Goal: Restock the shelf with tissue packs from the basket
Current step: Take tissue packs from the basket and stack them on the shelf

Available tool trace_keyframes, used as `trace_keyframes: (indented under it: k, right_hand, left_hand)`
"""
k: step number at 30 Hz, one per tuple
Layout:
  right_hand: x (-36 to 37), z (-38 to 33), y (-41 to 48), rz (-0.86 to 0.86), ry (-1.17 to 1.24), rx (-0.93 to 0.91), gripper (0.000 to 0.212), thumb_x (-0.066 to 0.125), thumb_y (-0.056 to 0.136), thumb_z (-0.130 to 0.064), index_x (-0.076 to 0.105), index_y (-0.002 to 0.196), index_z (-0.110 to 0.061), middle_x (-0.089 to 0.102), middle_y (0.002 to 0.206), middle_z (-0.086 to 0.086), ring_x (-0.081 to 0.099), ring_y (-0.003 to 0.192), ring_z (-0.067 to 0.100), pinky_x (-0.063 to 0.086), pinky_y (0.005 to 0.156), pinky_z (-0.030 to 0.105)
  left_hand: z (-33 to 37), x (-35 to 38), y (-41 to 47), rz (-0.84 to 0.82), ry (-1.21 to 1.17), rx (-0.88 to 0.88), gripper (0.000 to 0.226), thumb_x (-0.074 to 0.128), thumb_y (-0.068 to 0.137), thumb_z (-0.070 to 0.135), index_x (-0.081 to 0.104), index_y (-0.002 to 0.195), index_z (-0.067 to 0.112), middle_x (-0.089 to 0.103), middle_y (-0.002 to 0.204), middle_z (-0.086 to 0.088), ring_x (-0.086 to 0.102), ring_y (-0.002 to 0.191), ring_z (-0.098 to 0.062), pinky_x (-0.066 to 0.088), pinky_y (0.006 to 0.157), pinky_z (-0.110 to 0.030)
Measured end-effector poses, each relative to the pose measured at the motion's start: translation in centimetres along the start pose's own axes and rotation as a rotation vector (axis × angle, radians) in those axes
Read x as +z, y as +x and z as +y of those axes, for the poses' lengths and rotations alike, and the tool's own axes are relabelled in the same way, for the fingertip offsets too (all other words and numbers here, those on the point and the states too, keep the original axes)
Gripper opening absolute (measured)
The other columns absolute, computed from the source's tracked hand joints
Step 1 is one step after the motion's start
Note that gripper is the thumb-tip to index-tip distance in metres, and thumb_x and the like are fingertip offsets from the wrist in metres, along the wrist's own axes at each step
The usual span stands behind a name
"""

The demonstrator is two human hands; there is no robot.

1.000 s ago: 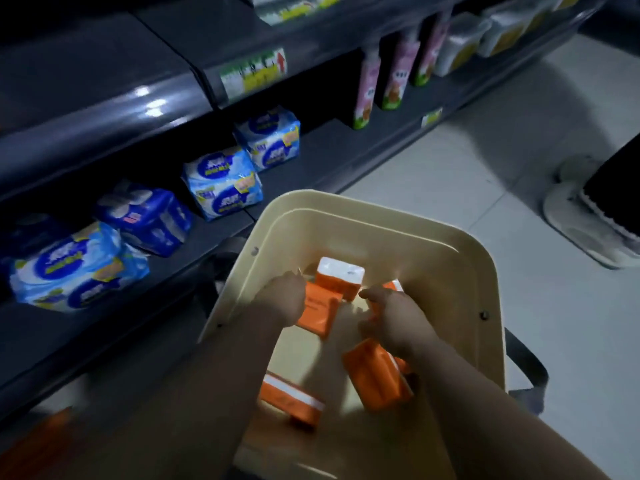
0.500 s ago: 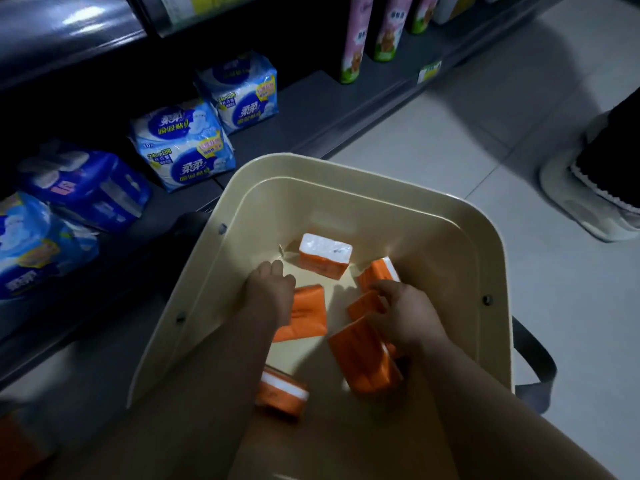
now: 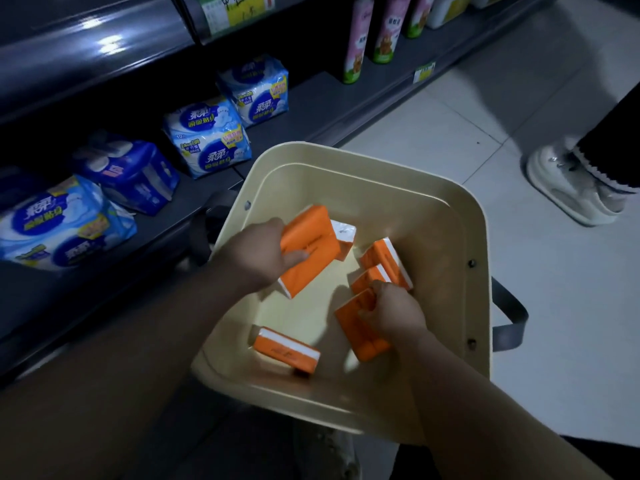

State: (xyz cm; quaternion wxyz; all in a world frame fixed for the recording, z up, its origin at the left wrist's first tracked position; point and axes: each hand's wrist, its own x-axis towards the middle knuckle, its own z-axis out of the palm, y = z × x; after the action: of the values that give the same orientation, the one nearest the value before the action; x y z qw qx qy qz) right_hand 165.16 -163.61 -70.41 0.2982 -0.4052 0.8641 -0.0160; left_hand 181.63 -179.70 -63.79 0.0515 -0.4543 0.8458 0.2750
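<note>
left hand (image 3: 256, 251): grips the tilted pack (image 3: 308, 251), thumb across its orange face, inside the basket (image 3: 346, 161)
right hand (image 3: 394, 313): fingers curled over the top edge of the near-right pack (image 3: 360, 332), low in the basket
handling: I judge them light, soft film-wrapped blocks. They squash a bit, the wrap is likely slick, nothing fragile
grip: span the short sides, thumb opposite fingers. One per hand is easy, and a corner pinch risks a slip
tissue packs (image 3: 285, 351) count: six seen, all in the basket. Two in hands, four loose. Cannot tell if more are hidden underneath
shelf (image 3: 311, 109): no orange packs on it. Bare stretch right of the blue packs (image 3: 207, 136)
blue packs count: four on the bottom shelf
bottles (image 3: 356, 39) count: at least three further along, rest cropped
</note>
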Motion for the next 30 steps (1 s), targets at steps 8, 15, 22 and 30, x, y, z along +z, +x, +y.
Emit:
trace_keyframes:
  k: [8,15,22,30]
  right_hand:
    - [3.2,-0.9,0.3,-0.19,-0.143,0.03,0.044,0.06,0.089,-0.024,0.044,0.13,-0.019,0.054,0.124,0.006,0.054,0.113,0.023,0.047,0.094,0.034]
    - [4.5,-1.2,0.8,-0.449,-0.26,0.082,0.088,0.066,0.086,-0.031,0.008,0.15,-0.012,0.036,0.145,0.015,0.045,0.129,0.031,0.041,0.104,0.042]
    - [4.7,-1.7,0.7,-0.487,-0.205,0.056,0.079,0.067,0.084,-0.032,0.022,0.146,-0.013,0.036,0.144,0.012,0.044,0.129,0.028,0.038,0.108,0.04]
    - [2.3,-2.8,0.4,-0.371,-0.027,0.057,0.058,0.074,0.077,-0.035,0.047,0.127,-0.021,0.056,0.121,0.003,0.053,0.113,0.021,0.045,0.097,0.035]
  left_hand:
    - [-0.1,-2.2,-2.6,0.021,-0.096,0.045,0.048,0.062,0.083,0.051,0.05,0.114,0.017,0.058,0.097,-0.001,0.058,0.088,-0.02,0.041,0.071,-0.029]
    - [-0.3,-2.2,-2.0,-0.003,-0.103,0.031,0.049,0.06,0.088,0.044,0.046,0.124,0.014,0.06,0.111,-0.008,0.059,0.095,-0.024,0.047,0.077,-0.032]
    - [-0.3,-1.7,-0.8,0.005,-0.129,0.008,0.046,0.059,0.089,0.042,0.044,0.123,0.016,0.059,0.109,-0.007,0.055,0.089,-0.021,0.043,0.073,-0.031]
    - [0.2,-3.5,-2.2,0.022,-0.183,0.045,0.049,0.061,0.088,0.042,0.046,0.127,0.016,0.059,0.113,-0.004,0.054,0.089,-0.015,0.038,0.072,-0.024]
